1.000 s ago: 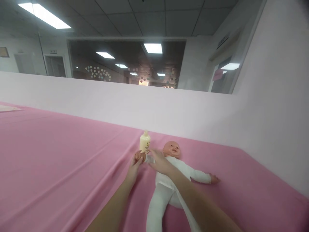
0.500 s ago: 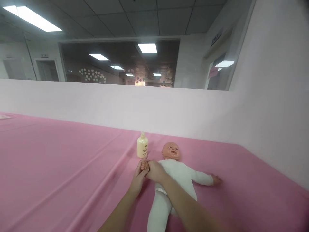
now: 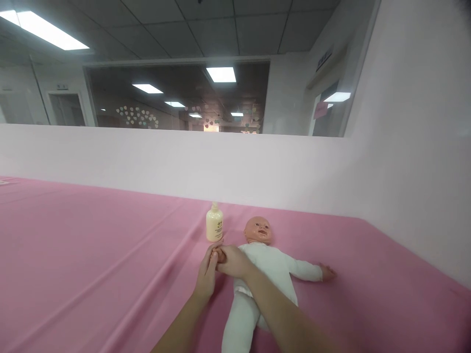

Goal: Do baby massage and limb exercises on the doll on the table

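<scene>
Head view: I see the doll (image 3: 270, 267) lying on its back on the pink desk (image 3: 91, 255), long axis running away from me. My left hand (image 3: 206, 272) and right hand (image 3: 232, 261) meet at the doll's small hand (image 3: 220, 254), both curled closed around it, just short of the lotion bottle (image 3: 214, 224).

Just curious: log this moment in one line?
left hand: holds doll's hand | right hand: same | bottle: upright beside doll
</scene>
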A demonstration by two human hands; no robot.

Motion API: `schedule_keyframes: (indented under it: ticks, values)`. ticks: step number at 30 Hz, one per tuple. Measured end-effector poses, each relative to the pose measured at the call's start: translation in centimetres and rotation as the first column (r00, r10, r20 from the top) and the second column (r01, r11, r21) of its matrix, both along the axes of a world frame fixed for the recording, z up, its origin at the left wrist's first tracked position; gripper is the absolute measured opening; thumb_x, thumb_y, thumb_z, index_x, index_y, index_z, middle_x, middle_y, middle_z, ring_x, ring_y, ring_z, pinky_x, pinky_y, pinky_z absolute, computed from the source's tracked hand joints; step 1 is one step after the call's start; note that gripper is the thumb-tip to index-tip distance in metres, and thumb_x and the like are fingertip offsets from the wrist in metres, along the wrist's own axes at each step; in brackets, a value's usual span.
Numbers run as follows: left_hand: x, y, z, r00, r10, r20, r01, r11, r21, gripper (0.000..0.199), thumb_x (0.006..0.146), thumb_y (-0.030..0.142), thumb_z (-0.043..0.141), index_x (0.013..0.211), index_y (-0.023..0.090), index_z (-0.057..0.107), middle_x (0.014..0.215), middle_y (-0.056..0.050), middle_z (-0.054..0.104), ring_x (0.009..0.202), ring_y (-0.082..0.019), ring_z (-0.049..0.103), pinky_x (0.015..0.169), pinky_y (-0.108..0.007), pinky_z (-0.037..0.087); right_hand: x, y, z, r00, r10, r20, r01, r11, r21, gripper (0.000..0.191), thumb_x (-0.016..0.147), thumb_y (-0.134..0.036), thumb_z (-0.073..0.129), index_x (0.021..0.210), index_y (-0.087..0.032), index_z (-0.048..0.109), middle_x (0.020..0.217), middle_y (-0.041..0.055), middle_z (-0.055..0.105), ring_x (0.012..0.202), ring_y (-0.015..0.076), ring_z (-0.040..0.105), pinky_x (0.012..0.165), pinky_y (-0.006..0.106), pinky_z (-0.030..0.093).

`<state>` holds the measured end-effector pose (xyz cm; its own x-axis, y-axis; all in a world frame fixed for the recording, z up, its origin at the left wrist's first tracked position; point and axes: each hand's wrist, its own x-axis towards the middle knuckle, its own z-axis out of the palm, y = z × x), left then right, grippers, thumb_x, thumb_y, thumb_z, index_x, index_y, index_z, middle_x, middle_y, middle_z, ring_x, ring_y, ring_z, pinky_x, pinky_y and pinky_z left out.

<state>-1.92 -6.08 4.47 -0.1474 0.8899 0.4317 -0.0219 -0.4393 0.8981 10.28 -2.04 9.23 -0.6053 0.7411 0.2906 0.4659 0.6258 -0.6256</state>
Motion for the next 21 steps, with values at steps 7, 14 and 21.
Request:
schedule_keyframes:
  ticks: [7,14,21]
  values:
    - [-0.16,0.08,-0.31,0.998,0.011,-0.058,-0.013,0.999,-0.029,0.057,0.095,0.055,0.042,0.136,0.018,0.053,0.120,-0.009,0.063,0.117,-0.023,0.056,0.108,-0.038,0.038,-0.37,0.50,-0.46,0.999,-0.034,0.016,0.035,0.999,-0.014,0.009,0.069,-0.023,0.058,0.066,-0.019,0.050,0.060,-0.0051,0.050,0.056,0.0087,0.042,0.052,0.022,0.028]
    - [-0.24,-0.07,-0.47,0.993,0.026,-0.112,-0.029,0.999,-0.028,0.055,0.095,0.053,0.041,0.137,0.020,0.055,0.123,-0.008,0.063,0.120,-0.023,0.055,0.109,-0.039,0.038,-0.52,0.63,-0.81,0.992,-0.092,0.086,0.096,0.994,-0.043,0.007,0.071,-0.019,0.055,0.065,-0.018,0.052,0.059,-0.0038,0.051,0.056,0.0098,0.042,0.054,0.023,0.029]
    - [-0.21,0.36,-0.02,0.997,0.002,0.083,0.002,0.999,-0.050,0.057,0.093,0.057,0.044,0.134,0.020,0.057,0.135,-0.011,0.058,0.128,-0.026,0.051,0.113,-0.043,0.036,-0.43,0.71,-0.99,0.990,0.058,-0.132,-0.089,0.965,-0.246,0.009,0.077,-0.017,0.056,0.086,-0.019,0.056,0.071,-0.0035,0.057,0.063,0.0102,0.051,0.058,0.020,0.037]
